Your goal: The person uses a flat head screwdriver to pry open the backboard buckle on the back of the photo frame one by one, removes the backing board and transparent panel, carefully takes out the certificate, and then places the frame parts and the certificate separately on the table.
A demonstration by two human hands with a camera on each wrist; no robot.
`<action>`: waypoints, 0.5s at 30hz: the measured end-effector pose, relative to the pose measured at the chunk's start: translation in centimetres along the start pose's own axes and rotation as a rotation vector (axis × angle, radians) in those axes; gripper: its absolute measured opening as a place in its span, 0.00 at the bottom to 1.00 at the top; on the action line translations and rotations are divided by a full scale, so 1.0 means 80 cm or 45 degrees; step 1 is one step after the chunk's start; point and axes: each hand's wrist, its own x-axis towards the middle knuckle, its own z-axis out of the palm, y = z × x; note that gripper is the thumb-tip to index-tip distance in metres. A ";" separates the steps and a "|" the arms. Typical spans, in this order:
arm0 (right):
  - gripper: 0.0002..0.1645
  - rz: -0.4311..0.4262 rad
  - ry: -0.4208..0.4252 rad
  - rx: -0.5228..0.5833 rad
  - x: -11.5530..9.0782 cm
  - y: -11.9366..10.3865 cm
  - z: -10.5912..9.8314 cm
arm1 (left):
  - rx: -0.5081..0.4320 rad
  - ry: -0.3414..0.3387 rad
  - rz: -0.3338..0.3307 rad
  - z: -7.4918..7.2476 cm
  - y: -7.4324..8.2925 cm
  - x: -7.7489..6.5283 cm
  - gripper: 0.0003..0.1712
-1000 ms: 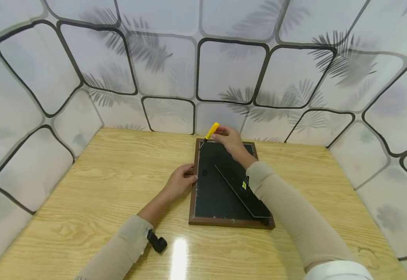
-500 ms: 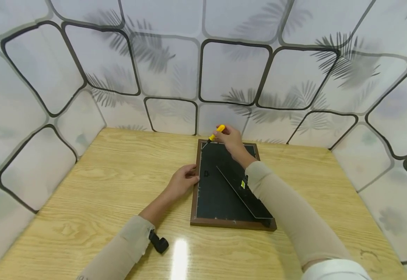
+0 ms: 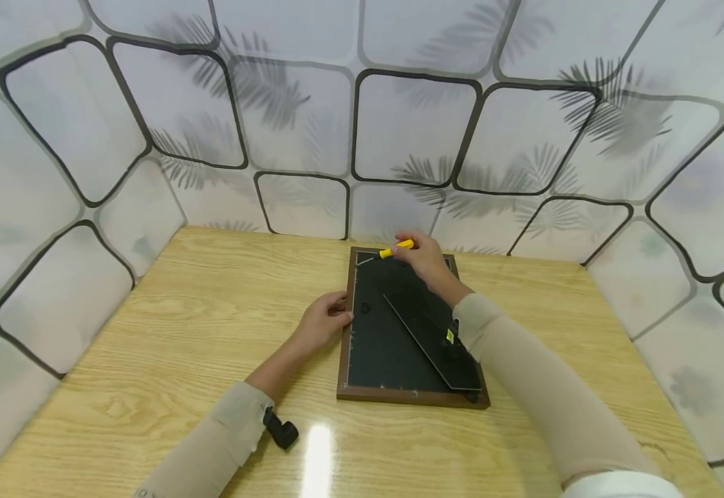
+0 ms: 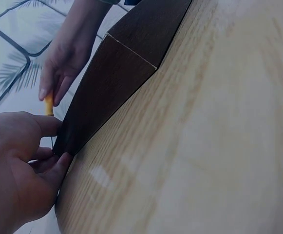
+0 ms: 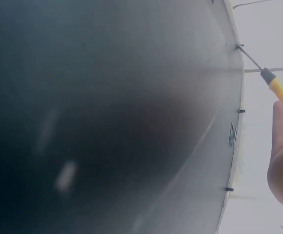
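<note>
A picture frame (image 3: 374, 360) lies back side up on the wooden table, with a black backing board, a brown border and a folding stand leg (image 3: 427, 346). My left hand (image 3: 323, 322) holds the frame's left edge between thumb and fingers; the left wrist view shows these fingers at the brown side (image 4: 102, 87). In my right hand (image 3: 427, 259) is a yellow-handled screwdriver (image 3: 397, 249), held over the frame's far end. Its thin shaft slants down to the far left corner. In the right wrist view the screwdriver tip (image 5: 239, 47) meets a small dark tab at the backing's edge.
More small dark tabs (image 5: 230, 189) line the backing's edge. A patterned wall covering (image 3: 299, 117) stands behind the table (image 3: 212, 297) and along both sides. Close behind the frame's far end is the back wall. A black wrist camera (image 3: 282, 429) sits on my left sleeve.
The screwdriver's handle has swung down and to the right with my right hand, so it lies flatter; its tip stays near the far left corner. My left hand keeps its place.
</note>
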 end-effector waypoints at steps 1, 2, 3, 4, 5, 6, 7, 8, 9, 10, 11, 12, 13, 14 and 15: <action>0.28 -0.005 0.000 -0.053 -0.001 0.001 -0.002 | 0.003 0.001 0.004 0.000 0.000 0.000 0.32; 0.27 -0.010 0.001 -0.102 -0.003 0.002 -0.004 | 0.002 0.001 0.001 0.000 0.001 -0.001 0.32; 0.27 -0.017 -0.002 -0.143 -0.005 0.003 -0.007 | 0.002 0.002 0.000 -0.001 0.001 -0.001 0.32; 0.26 -0.023 -0.008 -0.180 -0.006 0.004 -0.009 | 0.000 0.002 -0.001 -0.001 0.002 -0.001 0.32; 0.26 -0.031 -0.016 -0.220 -0.008 0.004 -0.011 | -0.001 0.002 -0.002 -0.001 0.002 -0.001 0.31; 0.25 -0.034 -0.021 -0.258 -0.010 0.005 -0.014 | -0.001 0.001 -0.001 -0.001 0.003 -0.001 0.31; 0.25 -0.033 -0.027 -0.292 -0.012 0.006 -0.016 | -0.001 0.001 0.001 -0.001 0.003 -0.001 0.31; 0.25 -0.032 -0.036 -0.323 -0.014 0.007 -0.018 | -0.003 -0.002 0.000 -0.001 0.003 -0.001 0.31; 0.25 -0.031 -0.044 -0.353 -0.016 0.008 -0.020 | -0.005 -0.004 0.001 -0.001 0.002 -0.001 0.31; 0.24 -0.030 -0.048 -0.386 -0.019 0.009 -0.022 | -0.004 -0.005 0.004 -0.001 0.002 -0.001 0.31; 0.24 -0.029 -0.053 -0.413 -0.021 0.010 -0.024 | -0.002 -0.007 0.008 -0.001 0.001 -0.001 0.31; 0.24 -0.029 -0.057 -0.442 -0.023 0.011 -0.025 | -0.001 -0.007 0.011 -0.001 0.000 0.000 0.31; 0.24 -0.031 -0.065 -0.463 -0.025 0.013 -0.027 | -0.001 -0.006 0.014 0.000 0.000 0.000 0.31; 0.24 -0.037 -0.075 -0.489 -0.027 0.015 -0.029 | -0.002 -0.006 0.014 0.000 -0.001 0.000 0.31; 0.23 -0.042 -0.086 -0.515 -0.030 0.016 -0.030 | -0.005 -0.006 0.015 0.000 -0.001 0.001 0.31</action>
